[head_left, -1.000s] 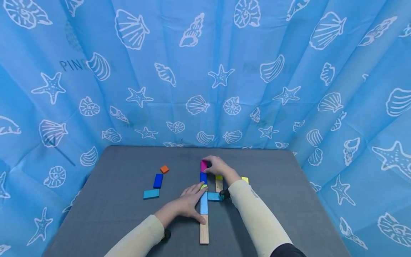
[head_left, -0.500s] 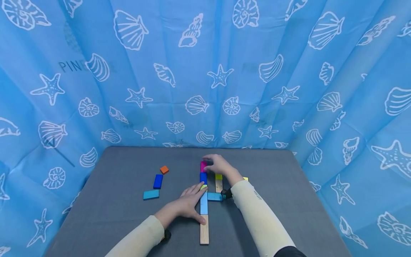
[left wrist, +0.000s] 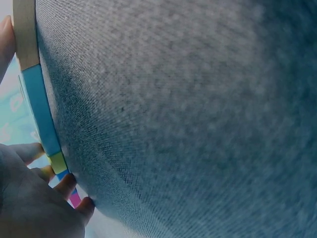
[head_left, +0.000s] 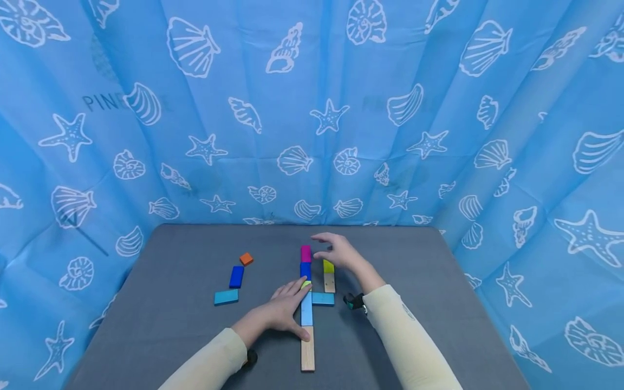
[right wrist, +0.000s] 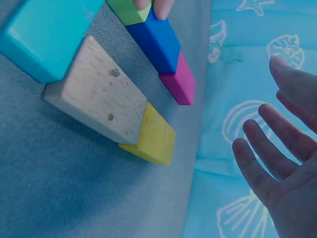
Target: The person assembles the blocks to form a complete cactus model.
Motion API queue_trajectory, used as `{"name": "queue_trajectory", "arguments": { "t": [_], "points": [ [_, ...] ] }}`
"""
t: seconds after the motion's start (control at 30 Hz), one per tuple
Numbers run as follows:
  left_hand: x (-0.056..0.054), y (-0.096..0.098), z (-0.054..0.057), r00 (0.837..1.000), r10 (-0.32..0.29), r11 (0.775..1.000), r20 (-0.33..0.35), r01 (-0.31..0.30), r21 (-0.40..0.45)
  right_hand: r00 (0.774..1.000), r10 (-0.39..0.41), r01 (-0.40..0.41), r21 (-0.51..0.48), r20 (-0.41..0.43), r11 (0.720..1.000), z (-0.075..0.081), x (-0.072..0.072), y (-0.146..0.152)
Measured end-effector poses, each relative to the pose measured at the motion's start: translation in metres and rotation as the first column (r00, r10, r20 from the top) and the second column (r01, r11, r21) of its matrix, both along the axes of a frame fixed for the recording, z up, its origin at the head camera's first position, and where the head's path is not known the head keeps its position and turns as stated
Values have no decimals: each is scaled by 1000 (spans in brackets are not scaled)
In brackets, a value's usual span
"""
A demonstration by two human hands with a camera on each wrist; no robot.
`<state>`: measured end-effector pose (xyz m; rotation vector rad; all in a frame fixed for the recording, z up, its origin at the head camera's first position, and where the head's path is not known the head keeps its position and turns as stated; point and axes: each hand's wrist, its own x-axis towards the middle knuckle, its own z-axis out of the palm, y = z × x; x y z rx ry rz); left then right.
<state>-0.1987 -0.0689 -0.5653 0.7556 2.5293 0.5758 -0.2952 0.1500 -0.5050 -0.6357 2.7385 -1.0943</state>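
Observation:
A straight row of wooden blocks runs away from me: plain wood (head_left: 307,355), light blue (head_left: 306,311), lime green (right wrist: 133,11), dark blue (head_left: 305,270) and magenta (head_left: 305,253). My left hand (head_left: 284,314) rests along it, fingertips near the green and dark blue blocks, thumb on the plain one. To the right of the magenta block my right hand (head_left: 343,253) hovers, fingers spread and nothing in them. A teal block (head_left: 324,299) joins the row from the right. A second plain block (right wrist: 101,94) extends from it, with a yellow block (right wrist: 154,136) at its end.
Loose on the left of the grey table (head_left: 185,336) lie an orange square block (head_left: 246,259), a dark blue block (head_left: 236,277) and a teal block (head_left: 226,297). A blue shell-print curtain (head_left: 263,141) closes off the back and sides.
My right hand has let go of the magenta block and moved slightly right. That block stays at the row's far end. The left hand keeps its place on the row.

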Motion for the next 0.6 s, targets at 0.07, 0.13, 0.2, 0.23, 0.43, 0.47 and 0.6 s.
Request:
{"name": "queue_trajectory", "arguments": {
  "t": [0.07, 0.13, 0.2, 0.23, 0.43, 0.47, 0.6],
  "points": [
    [0, -1, 0, 1000, 2, 1000, -1, -2, -1, 1000, 4, -4, -11, -21, 1000, 0, 3, 4],
    [0, -1, 0, 1000, 3, 1000, -2, -3, -2, 999, 4, -5, -24, -47, 1000, 0, 7, 9],
    [0, -1, 0, 1000, 6, 1000, -1, -6, -3, 998, -9, 7, -31, -65, 1000, 1, 11, 14],
    [0, -1, 0, 1000, 7, 1000, 0, -7, -4, 997, -17, 14, -39, -71, 999, 1, 14, 16],
    [1, 2, 0, 1000, 9, 1000, -1, -9, -13, 992, -95, 90, -60, -87, 994, 2, 34, 35],
    [1, 2, 0, 1000, 10, 1000, -1, -10, -11, 990, -105, 100, -59, -91, 993, 2, 37, 39],
    [0, 2, 0, 1000, 10, 1000, 2, -10, -17, 984, -144, 138, -62, -107, 988, 1, 48, 52]
  ]
}}
